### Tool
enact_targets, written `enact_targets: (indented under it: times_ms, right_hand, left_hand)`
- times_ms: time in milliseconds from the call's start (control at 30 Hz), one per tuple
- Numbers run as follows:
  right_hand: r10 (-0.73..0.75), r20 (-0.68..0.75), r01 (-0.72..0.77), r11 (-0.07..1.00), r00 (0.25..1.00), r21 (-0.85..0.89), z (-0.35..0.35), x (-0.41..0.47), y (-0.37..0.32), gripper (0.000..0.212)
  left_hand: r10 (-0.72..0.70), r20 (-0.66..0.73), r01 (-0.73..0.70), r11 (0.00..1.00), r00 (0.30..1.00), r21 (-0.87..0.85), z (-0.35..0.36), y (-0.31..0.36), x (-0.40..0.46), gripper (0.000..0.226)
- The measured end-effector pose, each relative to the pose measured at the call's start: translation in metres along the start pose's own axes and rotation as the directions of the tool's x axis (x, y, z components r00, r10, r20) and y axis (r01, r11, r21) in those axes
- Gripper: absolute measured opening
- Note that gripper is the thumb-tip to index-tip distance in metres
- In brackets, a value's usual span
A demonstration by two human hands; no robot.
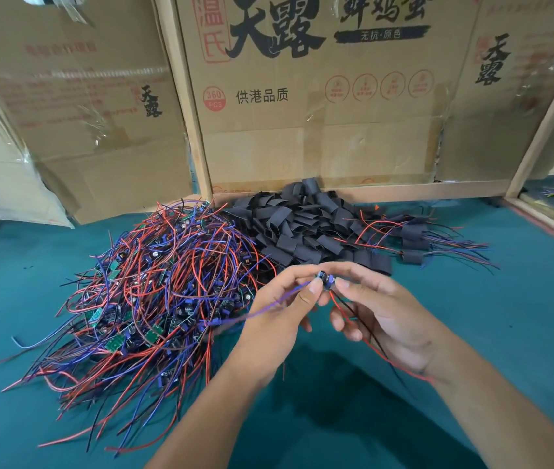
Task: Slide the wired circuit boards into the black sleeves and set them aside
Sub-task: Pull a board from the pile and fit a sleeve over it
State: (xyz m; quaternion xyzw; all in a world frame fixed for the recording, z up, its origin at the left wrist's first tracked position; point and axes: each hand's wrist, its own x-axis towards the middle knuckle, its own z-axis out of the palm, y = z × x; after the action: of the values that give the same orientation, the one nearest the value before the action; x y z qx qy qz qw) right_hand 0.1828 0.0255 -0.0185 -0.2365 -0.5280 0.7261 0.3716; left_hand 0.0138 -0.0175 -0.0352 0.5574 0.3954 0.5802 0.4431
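Note:
Both hands meet above the green table on one small wired circuit board (325,278). My left hand (282,309) pinches its left end, and blue and purple wires trail off to the left. My right hand (380,309) pinches its right end, and red and black wires run down across that palm. A big tangled heap of wired boards (154,292) lies at the left. Behind the hands is a pile of flat black sleeves (306,225). Several sleeved boards (417,238) with wires sticking out lie at the right of that pile.
The green table surface (505,299) spreads to the right and front. Large cardboard boxes (319,106) stand along the back edge. A wooden frame (539,214) borders the far right.

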Motion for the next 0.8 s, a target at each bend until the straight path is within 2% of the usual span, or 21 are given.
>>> enact_targets:
  times_ms: [267, 400, 533, 600, 667, 733, 767, 800]
  right_hand:
    - [0.048, 0.027, -0.047, 0.998, 0.998, -0.048, -0.001, 0.001, 0.002, 0.040]
    - [0.043, 0.019, -0.042, 0.996, 0.999, -0.075, -0.003, 0.001, 0.002, 0.031]
    - [0.069, 0.011, -0.069, 0.996, 0.998, -0.054, -0.005, 0.002, 0.003, 0.031]
    - [0.076, -0.015, -0.077, 0.996, 0.997, -0.053, -0.008, 0.004, 0.003, 0.027]
    - [0.060, -0.114, -0.068, 0.995, 0.992, -0.068, -0.013, 0.006, 0.005, 0.018]
    - [0.017, -0.298, -0.057, 0.990, 0.954, -0.125, -0.020, 0.010, 0.009, 0.014]
    - [-0.039, -0.401, -0.061, 0.970, 0.915, -0.233, -0.023, 0.012, 0.012, 0.016]
    - [-0.138, -0.484, -0.095, 0.899, 0.864, -0.427, -0.029, 0.014, 0.016, 0.018]
  left_hand:
    - [-0.047, -0.087, 0.035, 0.991, 0.995, -0.133, -0.004, 0.000, 0.002, 0.017]
    - [-0.023, -0.107, 0.010, 0.993, 0.994, -0.120, -0.005, 0.001, 0.003, 0.022]
    - [-0.011, -0.108, 0.005, 0.998, 0.994, -0.063, -0.006, -0.002, 0.004, 0.023]
    - [-0.041, -0.117, 0.030, 0.995, 0.992, -0.095, -0.004, -0.001, 0.005, 0.025]
    - [-0.168, -0.139, 0.127, 0.956, 0.976, -0.265, -0.004, 0.002, 0.007, 0.026]
    - [-0.341, -0.126, 0.248, 0.850, 0.931, -0.465, -0.008, 0.006, 0.008, 0.024]
    - [-0.412, -0.098, 0.309, 0.802, 0.906, -0.512, -0.010, 0.007, 0.009, 0.022]
    - [-0.469, -0.064, 0.376, 0.776, 0.881, -0.507, -0.011, 0.008, 0.009, 0.021]
